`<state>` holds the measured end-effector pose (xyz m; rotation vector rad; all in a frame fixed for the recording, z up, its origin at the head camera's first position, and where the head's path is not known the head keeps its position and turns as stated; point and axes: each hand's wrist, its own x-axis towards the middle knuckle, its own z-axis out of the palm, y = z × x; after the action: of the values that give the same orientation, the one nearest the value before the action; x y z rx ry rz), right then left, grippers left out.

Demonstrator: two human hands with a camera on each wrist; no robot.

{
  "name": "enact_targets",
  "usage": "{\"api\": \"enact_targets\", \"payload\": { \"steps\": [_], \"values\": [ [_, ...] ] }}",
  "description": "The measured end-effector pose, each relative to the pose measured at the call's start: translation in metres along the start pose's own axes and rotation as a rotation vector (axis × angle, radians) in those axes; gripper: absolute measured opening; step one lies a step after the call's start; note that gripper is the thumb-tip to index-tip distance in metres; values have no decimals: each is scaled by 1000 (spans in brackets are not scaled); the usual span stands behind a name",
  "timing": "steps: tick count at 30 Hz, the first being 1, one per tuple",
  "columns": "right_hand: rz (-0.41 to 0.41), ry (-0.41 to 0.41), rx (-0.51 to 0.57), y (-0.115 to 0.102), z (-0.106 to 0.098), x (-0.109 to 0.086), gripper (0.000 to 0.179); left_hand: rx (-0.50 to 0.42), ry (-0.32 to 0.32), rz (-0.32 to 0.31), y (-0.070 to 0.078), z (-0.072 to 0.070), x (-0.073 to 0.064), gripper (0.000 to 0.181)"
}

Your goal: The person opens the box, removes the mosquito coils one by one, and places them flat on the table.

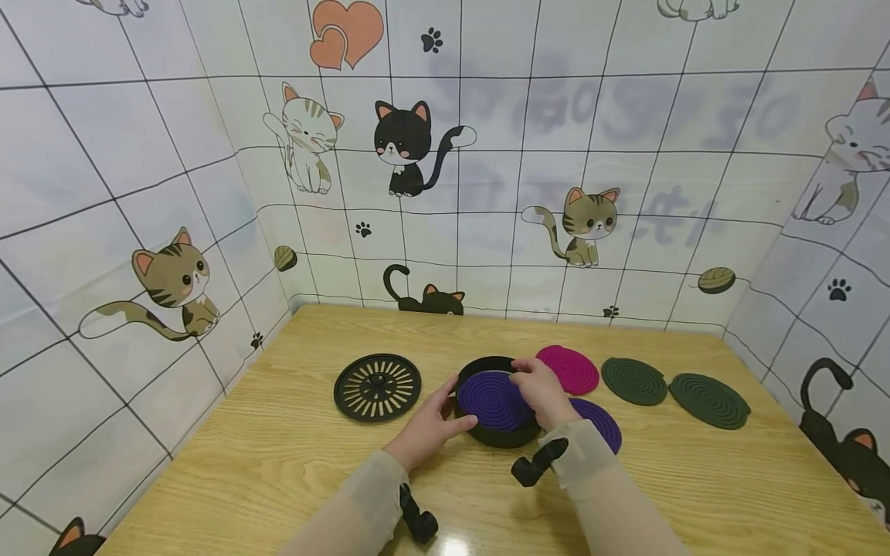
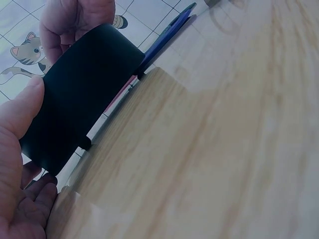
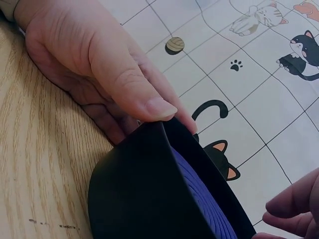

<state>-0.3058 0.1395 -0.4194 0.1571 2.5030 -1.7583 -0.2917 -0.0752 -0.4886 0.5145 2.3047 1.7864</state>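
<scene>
A round black container (image 1: 502, 439) stands on the table. Inside it, a little below the rim, sits a purple mosquito coil (image 1: 492, 400). With the thumb at the near rim and the other fingers round the outside, my left hand (image 1: 433, 425) holds the container's left side; the left wrist view shows its black wall (image 2: 84, 94) between thumb and fingers. Over the right part of the opening is my right hand (image 1: 545, 392), its loosely bent fingertips by the coil's edge. In the right wrist view those right fingers (image 3: 294, 204) show apart, above the rim.
Left of the container lies a black slotted lid (image 1: 378, 388) with a central knob. A second purple coil (image 1: 599, 425) is partly under the right forearm. Farther right are a pink coil (image 1: 568, 369) and two dark green coils (image 1: 634, 381). A cat-patterned wall covering (image 1: 487, 177) borders the table.
</scene>
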Motion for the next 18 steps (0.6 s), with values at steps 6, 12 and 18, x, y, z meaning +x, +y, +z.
{"api": "enact_targets", "payload": {
  "steps": [6, 12, 18],
  "values": [
    [-7, 1, 17, 0, 1, -1, 40, -4, 3, 1, 0, 0, 0, 87],
    [-6, 15, 47, 1, 2, 0, 41, -5, 3, -4, 0, 0, 0, 87],
    [-18, 30, 84, 1, 2, -1, 42, -8, -3, -5, 0, 0, -1, 87]
  ]
}}
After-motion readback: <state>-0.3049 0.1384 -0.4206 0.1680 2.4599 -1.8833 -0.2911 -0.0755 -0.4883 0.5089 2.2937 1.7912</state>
